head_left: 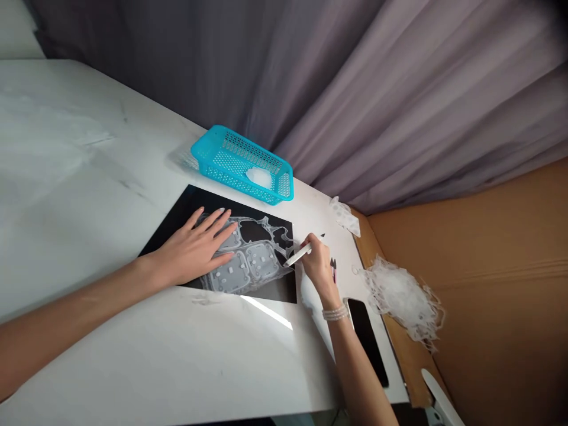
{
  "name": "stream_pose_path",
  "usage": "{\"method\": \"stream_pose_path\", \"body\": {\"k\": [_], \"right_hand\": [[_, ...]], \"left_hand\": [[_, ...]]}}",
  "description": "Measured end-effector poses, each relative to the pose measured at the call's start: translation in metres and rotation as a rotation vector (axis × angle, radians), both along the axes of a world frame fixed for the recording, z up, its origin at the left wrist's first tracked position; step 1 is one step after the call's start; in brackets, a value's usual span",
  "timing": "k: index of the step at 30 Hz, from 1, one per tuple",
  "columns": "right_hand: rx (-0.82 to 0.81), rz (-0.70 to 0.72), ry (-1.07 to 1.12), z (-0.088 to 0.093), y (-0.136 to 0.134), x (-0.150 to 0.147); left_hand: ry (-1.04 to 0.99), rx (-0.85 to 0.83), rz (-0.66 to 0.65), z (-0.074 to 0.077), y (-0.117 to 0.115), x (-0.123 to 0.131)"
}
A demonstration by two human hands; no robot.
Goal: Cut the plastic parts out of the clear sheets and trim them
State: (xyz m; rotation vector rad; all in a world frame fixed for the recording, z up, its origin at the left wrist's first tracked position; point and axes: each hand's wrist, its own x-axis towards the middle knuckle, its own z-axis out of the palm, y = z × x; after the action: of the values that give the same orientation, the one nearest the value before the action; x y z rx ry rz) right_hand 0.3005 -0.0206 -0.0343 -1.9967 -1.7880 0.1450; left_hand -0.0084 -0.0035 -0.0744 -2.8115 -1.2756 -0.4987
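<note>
My left hand (195, 245) lies flat with its fingers spread on a translucent plastic sheet (264, 260) that has rounded, tray-like shapes and a curly cut-out edge. The sheet rests on a black mat (166, 231). At the mat's right edge, my right hand (317, 260) is closed around a white pen-like tool (298, 255). The tool's tip points down and left and is near the sheet's right edge; whether it touches cannot be made out.
A blue perforated basket (244, 187) holding a white item stands behind the mat. On the right are a black phone (367, 340), a pile of clear plastic scraps (402, 296) and a crumpled white wrapper (345, 216). Purple curtains hang behind the white table (155, 361).
</note>
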Motion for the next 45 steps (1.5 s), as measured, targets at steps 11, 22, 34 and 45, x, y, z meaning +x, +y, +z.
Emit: {"method": "stream_pose_path", "body": {"k": [11, 22, 34, 45], "right_hand": [[0.281, -0.194, 0.105, 0.034, 0.021, 0.007], [-0.097, 0.189, 0.676, 0.011, -0.072, -0.096], [-0.087, 0.348, 0.376, 0.009, -0.067, -0.102], [-0.032, 0.393, 0.126, 0.010, -0.075, -0.110]], "left_hand": [[-0.169, -0.056, -0.436, 0.015, -0.017, 0.006], [-0.148, -0.149, -0.454, 0.007, -0.027, 0.007], [-0.051, 0.021, -0.443, 0.014, -0.030, 0.008], [-0.083, -0.004, -0.408, 0.016, -0.032, 0.009]]}}
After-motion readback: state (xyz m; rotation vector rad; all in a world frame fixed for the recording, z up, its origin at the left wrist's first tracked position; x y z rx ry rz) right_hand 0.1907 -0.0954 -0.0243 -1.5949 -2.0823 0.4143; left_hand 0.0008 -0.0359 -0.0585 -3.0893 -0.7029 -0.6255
